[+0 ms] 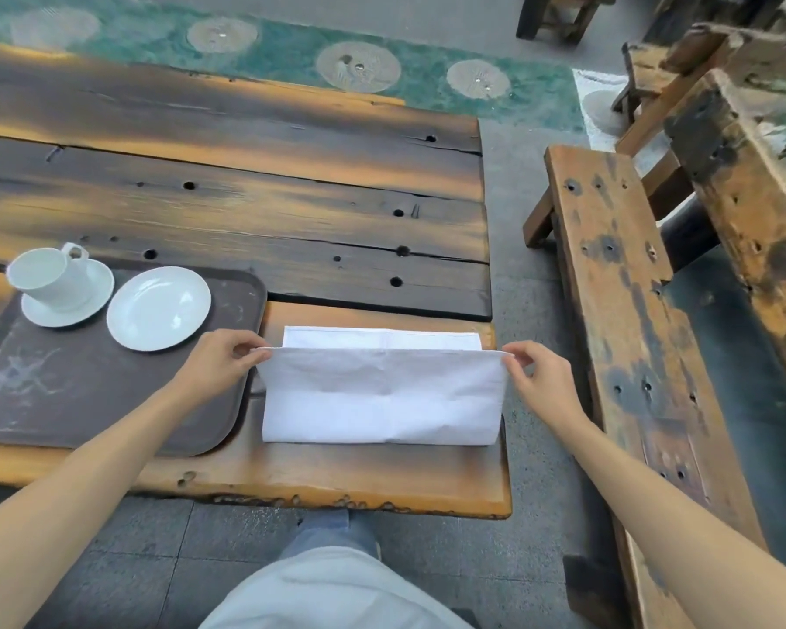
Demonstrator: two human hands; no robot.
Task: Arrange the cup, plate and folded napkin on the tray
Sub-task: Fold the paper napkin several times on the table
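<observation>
A white napkin (382,392) lies on the wooden table to the right of the dark brown tray (87,392). Its near half is lifted and partly folded over the far half. My left hand (221,363) pinches the lifted edge's left corner, and my right hand (541,374) pinches the right corner. On the tray's far end a white cup (46,276) stands on a saucer (71,306). A white plate (159,308) sits beside them, to their right.
The plank table (246,197) ends just right of the napkin and close to my body. A worn wooden bench (631,333) runs along the right, with more wooden furniture behind it. My legs show below the table edge.
</observation>
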